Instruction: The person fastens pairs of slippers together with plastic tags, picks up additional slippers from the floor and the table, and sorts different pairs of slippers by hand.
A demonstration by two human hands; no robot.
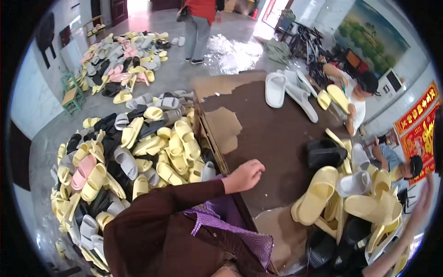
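My left hand [247,175], in a long brown sleeve, is over the near left edge of the brown table [272,152]. Its fingers are curled, with nothing visible in them. At the far right, my right hand [424,196] reaches up with fingers stretched out and nothing seen in it, partly lost at the picture's dark rim. Between the hands, on the table's right side, lies a heap of slippers: a large yellow slipper [318,194], a grey slipper [354,184], a black slipper [325,153] and several more. White-grey slippers [275,90] lie at the table's far end.
A big pile of mixed slippers [147,138] lies left of the table, another pile [124,60] farther back. Across the table a person [357,99] in a black cap handles a yellow slipper [338,98]. A person in red [198,23] stands beyond. A green stool [71,92] stands left.
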